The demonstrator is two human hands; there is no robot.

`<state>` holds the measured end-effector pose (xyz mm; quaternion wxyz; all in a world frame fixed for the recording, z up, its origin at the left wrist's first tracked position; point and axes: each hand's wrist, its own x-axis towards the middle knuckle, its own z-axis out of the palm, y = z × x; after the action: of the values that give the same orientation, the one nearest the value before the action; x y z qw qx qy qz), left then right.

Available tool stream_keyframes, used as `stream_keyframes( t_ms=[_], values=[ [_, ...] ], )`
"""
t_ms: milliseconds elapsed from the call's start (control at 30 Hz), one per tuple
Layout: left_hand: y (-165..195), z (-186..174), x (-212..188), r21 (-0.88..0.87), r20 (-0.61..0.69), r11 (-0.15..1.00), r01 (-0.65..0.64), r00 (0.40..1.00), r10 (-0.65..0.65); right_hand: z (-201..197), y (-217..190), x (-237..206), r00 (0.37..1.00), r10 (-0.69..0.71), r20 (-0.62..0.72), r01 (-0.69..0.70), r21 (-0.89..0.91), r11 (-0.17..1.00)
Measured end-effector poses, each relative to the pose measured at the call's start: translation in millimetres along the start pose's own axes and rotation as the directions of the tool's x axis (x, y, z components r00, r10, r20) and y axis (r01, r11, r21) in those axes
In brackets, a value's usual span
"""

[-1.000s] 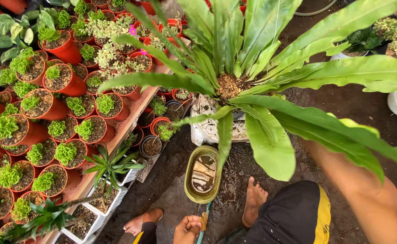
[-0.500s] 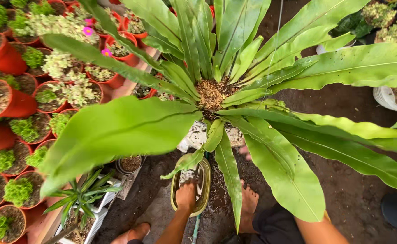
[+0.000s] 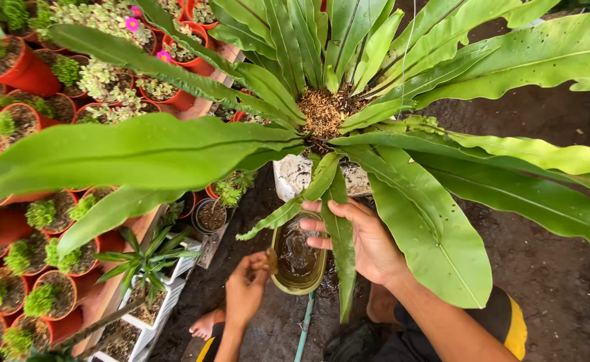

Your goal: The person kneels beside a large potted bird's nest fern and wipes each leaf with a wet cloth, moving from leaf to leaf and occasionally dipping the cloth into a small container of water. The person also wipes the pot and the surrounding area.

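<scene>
A big fern [image 3: 328, 110] with long glossy green leaves and a brown centre grows from a whitish pot [image 3: 293, 175] and fills the view. Below it stands an olive-green oval container [image 3: 298, 255] with dark water inside. My left hand [image 3: 246, 289] pinches the container's left rim. My right hand [image 3: 362, 238] reaches under the fern and grips a narrow hanging leaf [image 3: 338, 234] just above the container. My bare feet show on the ground near the bottom edge.
Rows of small red pots [image 3: 23, 124] with green seedlings cover a wooden bench on the left. A spiky plant in a white crate [image 3: 148, 265] stands beside it. A thin green hose [image 3: 305, 328] runs along the dark wet soil [image 3: 563, 281].
The view has dropped closer to the fern. My left hand has reached the container's rim, and my right hand has come in and taken hold of a hanging leaf.
</scene>
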<state>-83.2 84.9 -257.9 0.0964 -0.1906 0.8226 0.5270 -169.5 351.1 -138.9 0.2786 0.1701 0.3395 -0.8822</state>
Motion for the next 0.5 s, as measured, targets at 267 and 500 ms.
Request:
stream_keyframes(
  t_ms=[267, 500],
  values=[
    [169, -6, -49, 0.232, 0.043, 0.621, -0.749, 0.646, 0.762, -17, 40, -8, 0.986, -0.167, -0.029, 0.169, 0.075, 0.983],
    [172, 44, 29, 0.347, 0.437, 0.474, -0.809, 0.587, 0.682, -31, 61, 0, 0.983, -0.168, -0.069, 0.178, 0.163, 0.971]
  ],
)
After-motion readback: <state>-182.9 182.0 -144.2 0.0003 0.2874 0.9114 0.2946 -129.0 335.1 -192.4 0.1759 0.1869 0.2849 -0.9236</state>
